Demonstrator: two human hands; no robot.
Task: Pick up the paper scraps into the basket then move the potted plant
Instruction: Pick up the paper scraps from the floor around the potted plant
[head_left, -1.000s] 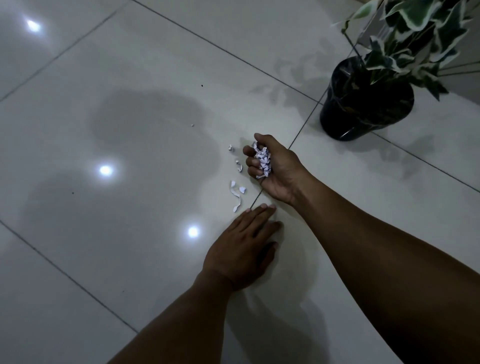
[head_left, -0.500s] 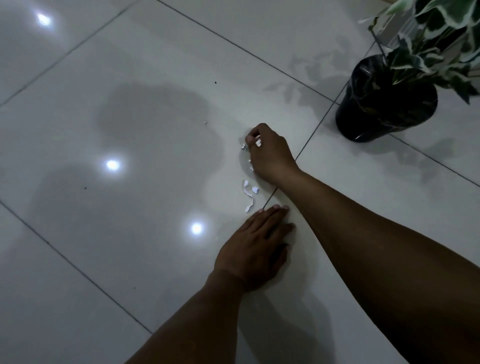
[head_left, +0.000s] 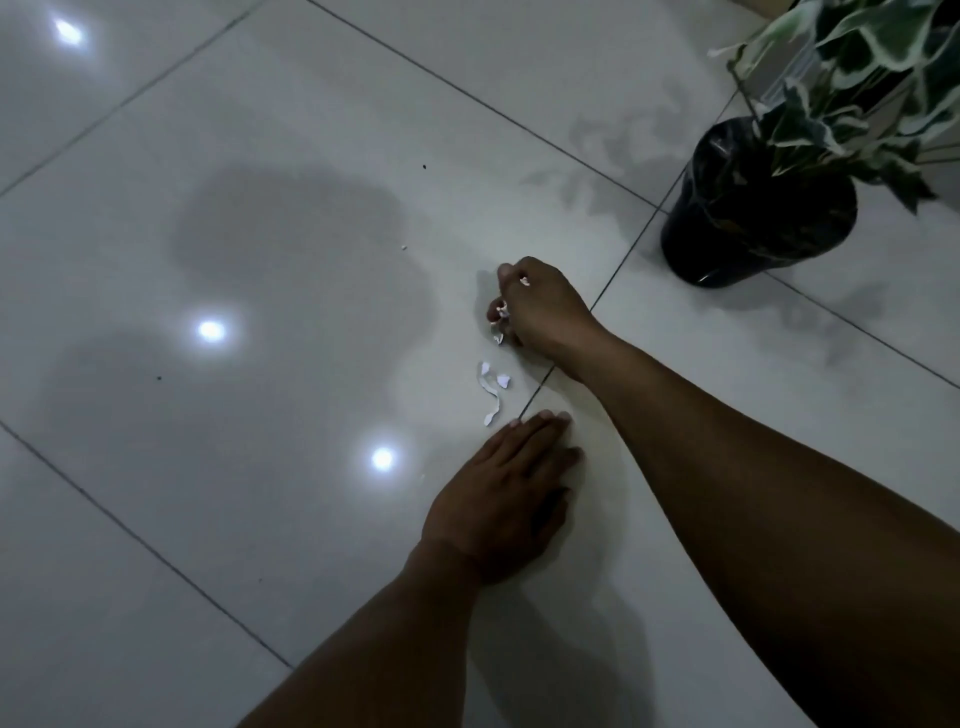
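The right hand (head_left: 540, 306) is down at the floor (head_left: 260, 519), knuckles up, fingers curled around a wad of paper scraps (head_left: 501, 313); white bits show between the fingers and one more sticks out by the thumb side. It is full and still gathering, by my reading.

The remaining loose scraps (head_left: 491, 387) lie on the tile just near of that hand, toward the person: a small torn piece, a second one beside it, and a curled strip whose long axis runs near to far, its near end almost reaching the left hand (head_left: 501, 499). They sit between the two hands, slightly left of the dark grout line (head_left: 613, 275) that passes under the right wrist.

The left hand lies flat on the floor, fingers straight and together, holding nothing, fingertips just beside the strip's near end. It looks the nearer of the two to the strip; the right hand is nearer to the two small pieces.

The potted plant (head_left: 763, 202) stands well apart at far right, its black pot beyond the grout crossing, leaves hanging over it. No basket is in view, so where the wad must go cannot be told.

To the left the tiles are open, with only ceiling-light glare and a few dark specks, so either hand has room to sweep in that direction.
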